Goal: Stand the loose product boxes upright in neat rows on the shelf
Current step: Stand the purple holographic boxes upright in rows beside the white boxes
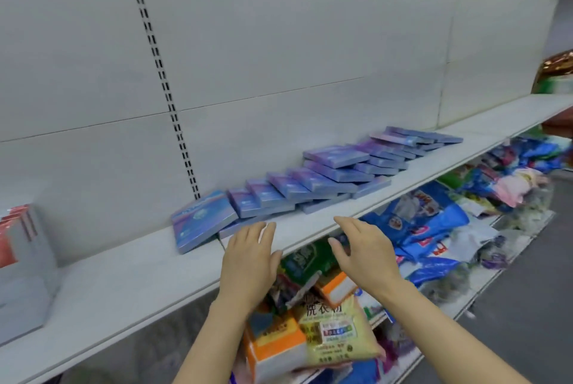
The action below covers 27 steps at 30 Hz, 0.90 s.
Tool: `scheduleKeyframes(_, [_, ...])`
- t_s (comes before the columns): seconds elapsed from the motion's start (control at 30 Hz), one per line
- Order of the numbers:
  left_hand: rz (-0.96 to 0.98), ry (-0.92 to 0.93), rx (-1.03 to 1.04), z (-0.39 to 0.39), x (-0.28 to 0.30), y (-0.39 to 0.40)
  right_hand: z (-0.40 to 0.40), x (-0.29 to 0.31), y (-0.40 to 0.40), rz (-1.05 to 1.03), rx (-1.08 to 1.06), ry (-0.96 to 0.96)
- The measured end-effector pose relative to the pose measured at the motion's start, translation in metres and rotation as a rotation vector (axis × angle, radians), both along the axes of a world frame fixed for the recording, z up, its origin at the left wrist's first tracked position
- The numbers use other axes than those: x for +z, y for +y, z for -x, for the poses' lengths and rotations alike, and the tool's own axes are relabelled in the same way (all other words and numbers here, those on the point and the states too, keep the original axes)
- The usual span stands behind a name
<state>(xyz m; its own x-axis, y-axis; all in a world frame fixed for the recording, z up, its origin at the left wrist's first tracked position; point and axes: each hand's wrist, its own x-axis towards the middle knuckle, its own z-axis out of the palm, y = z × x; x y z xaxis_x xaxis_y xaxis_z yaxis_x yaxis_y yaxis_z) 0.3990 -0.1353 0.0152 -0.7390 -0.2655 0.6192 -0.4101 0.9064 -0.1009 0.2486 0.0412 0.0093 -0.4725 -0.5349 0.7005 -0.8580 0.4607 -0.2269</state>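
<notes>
Reaching toward the shelf (130, 278), both hands are empty, fingers spread, palms facing each other across a moderate gap.

Item: left hand (248, 262). Over the shelf's front edge, just short of the nearest box; touching nothing.

Item: right hand (362, 250). In front of the shelf edge, above the goods on the tier below; touching nothing.

Item: purple-blue product boxes (322, 179). Flat, thin; a long slumped run along the back of the shelf, each leaning on its neighbour like fallen dominoes, trailing off to the right. None stands upright.

Item: leftmost box (203, 224). Tilted, face toward the camera, propped on the box behind it. Likely the first to be handled.

Item: red and grey boxes (21, 228). Far left on the same shelf, standing; well apart from the run.

Item: detergent bags (335, 331). Lower tier, directly beneath the hands.

Status: task appears barely begun.

Hazards, as judged:
- Lifting one box from the overlapping run removes support from the next; the row may slide flatter or spread right.
- Thin boxes have narrow bases; stood without backing against the rear panel or a neighbour, they may topple again.
- A box nudged over the front lip would drop onto the lower tier.
</notes>
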Motion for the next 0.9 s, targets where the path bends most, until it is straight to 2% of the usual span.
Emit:
scheduleKeyframes(0.23, [-0.115, 0.002, -0.027, 0.103, 0.011, 0.041, 0.087, -0.004, 0.048, 0.01, -0.052, 0.017])
scheduleKeyframes(0.37, [-0.144, 0.025, -0.028, 0.148, 0.026, 0.037, 0.127, -0.009, 0.051, 0.046, -0.097, 0.022])
scheduleKeyframes(0.57, [-0.358, -0.024, 0.109, 0.246, 0.058, -0.006, 0.2, -0.012, 0.045, 0.043, -0.118, 0.068])
scheduleKeyframes(0.8, [-0.821, -0.207, 0.355, 0.368, 0.085, -0.079, 0.294, -0.003, 0.048, 0.033, -0.204, 0.162])
scheduleKeyframes(0.9, [-1.104, -0.133, 0.285, 0.398, 0.083, -0.087, 0.333, -0.005, 0.05, 0.033, -0.23, 0.111])
